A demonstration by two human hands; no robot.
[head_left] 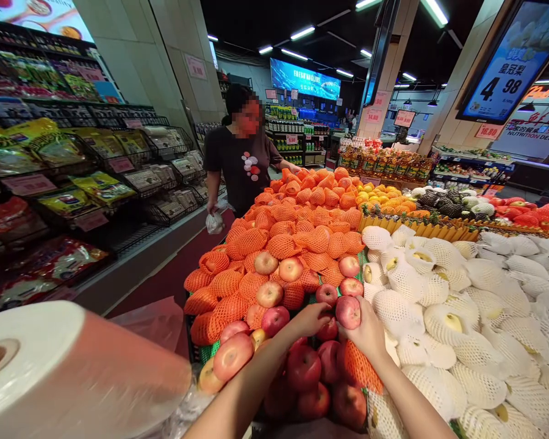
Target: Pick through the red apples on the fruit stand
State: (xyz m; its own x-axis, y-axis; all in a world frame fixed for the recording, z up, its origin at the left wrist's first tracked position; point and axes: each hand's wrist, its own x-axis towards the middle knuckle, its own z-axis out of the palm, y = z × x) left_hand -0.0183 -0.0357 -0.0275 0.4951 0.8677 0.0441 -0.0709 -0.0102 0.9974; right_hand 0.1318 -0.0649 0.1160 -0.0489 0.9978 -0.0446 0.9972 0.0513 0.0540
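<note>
My right hand (368, 329) is wrapped round a red apple (348, 312), which it holds just above the other fruit. To its left, my left hand (315, 319) is open with slightly bent fingers, close to a dark red apple (328, 330) partly hidden beneath it. Another red apple (326, 295) sits just beyond those fingers. Below my forearms lies a cluster of dark red apples (304, 367). An orange foam net (361, 366) shows under my right wrist.
Orange-netted fruit (283, 228) is heaped ahead. White-netted pears (439, 305) fill the right side. A large plastic bag roll (86, 372) stands at the near left. Across the display is a person (244, 161) with a small plastic bag (215, 223). Shelves (96, 164) line the left.
</note>
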